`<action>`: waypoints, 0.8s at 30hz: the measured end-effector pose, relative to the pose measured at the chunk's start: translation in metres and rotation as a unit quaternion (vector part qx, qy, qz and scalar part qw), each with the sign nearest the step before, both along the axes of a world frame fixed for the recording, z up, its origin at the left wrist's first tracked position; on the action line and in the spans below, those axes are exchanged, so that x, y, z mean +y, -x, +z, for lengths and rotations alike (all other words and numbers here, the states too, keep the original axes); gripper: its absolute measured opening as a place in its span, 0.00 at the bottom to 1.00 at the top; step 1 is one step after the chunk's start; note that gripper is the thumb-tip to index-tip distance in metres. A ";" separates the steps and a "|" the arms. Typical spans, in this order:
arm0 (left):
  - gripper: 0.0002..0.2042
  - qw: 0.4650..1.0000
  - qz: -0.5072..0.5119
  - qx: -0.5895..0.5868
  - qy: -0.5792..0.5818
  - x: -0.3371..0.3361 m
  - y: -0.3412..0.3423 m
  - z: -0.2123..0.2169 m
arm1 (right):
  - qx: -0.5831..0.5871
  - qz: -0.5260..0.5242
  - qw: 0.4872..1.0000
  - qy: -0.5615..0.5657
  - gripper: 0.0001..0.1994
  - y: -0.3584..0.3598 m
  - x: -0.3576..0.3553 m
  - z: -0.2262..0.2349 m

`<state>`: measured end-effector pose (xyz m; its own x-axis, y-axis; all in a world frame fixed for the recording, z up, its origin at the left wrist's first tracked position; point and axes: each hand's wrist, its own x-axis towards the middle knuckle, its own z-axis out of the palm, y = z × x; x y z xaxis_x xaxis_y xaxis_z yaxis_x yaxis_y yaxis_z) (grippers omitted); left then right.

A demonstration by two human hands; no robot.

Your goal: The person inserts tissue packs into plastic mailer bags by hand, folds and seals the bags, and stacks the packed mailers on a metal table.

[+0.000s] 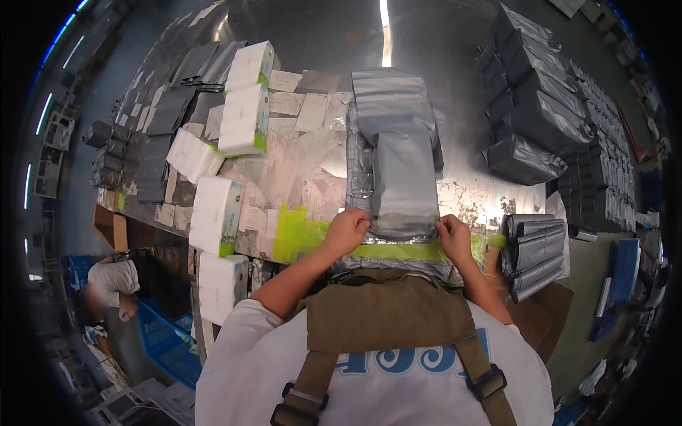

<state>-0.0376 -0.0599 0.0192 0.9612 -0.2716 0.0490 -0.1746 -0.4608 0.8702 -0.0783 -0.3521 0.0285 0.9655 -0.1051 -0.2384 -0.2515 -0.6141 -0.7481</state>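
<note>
To the left of the table (pixel 312 42), a co-worker (pixel 117 280) in a white top is near a blue crate (pixel 160 334), with a carton (pixel 111 226) close to the table's edge and light tubes (pixel 43 112) well apart. Yellow-green tape (pixel 288 234) marks the table's near side; a blue panel (pixel 616 280) is to its right.

One wide fisheye view — the left of a head-worn pair — looks steeply down across the worktable (pixel 320 42) from above its near edge.
</note>
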 end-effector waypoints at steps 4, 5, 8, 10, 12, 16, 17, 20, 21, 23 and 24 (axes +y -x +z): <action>0.06 0.990 -0.026 0.122 -0.070 0.003 -0.014 -0.014 | -0.084 0.001 0.990 0.116 0.06 -0.009 -0.003 0.006; 0.07 0.992 0.016 0.111 -0.052 0.003 -0.004 -0.016 | -0.151 -0.015 0.978 0.144 0.06 -0.002 0.011 0.022; 0.09 0.991 0.020 0.047 -0.121 -0.008 -0.011 -0.010 | -0.213 0.259 0.938 0.088 0.13 -0.006 0.040 0.027; 0.09 0.986 -0.006 0.058 -0.157 -0.012 -0.010 -0.012 | -0.165 0.301 0.931 0.128 0.25 -0.023 0.065 0.012; 0.09 0.991 0.015 0.027 -0.131 -0.016 -0.007 -0.015 | -0.187 0.274 0.928 0.168 0.27 -0.036 0.078 0.001; 0.10 0.991 0.094 0.091 -0.019 -0.013 -0.006 -0.018 | -0.268 0.251 0.916 0.164 0.20 -0.029 0.089 -0.005; 0.10 0.991 0.099 0.093 -0.019 -0.009 -0.009 -0.024 | -0.280 0.266 0.916 0.109 0.17 -0.026 0.091 -0.005; 0.11 0.974 0.083 0.208 0.031 -0.002 0.000 -0.042 | -0.332 0.264 0.899 0.108 0.13 -0.026 0.114 0.013; 0.12 0.949 0.124 0.258 0.130 -0.006 -0.001 -0.040 | -0.348 0.267 0.890 0.126 0.14 -0.030 0.118 0.015; 0.12 0.910 0.165 0.304 0.228 -0.007 -0.005 -0.034 | -0.376 0.263 0.879 0.129 0.14 -0.032 0.121 0.010; 0.13 0.894 0.182 0.339 0.228 -0.007 -0.005 -0.023 | -0.393 0.295 0.860 0.135 0.13 -0.033 0.118 0.009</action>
<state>-0.0327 -0.0668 -0.0034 0.8327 -0.0342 -0.5527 0.5537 0.0498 0.8312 -0.0451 -0.2339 0.0372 0.7217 0.5092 0.4688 0.6818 -0.6400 -0.3545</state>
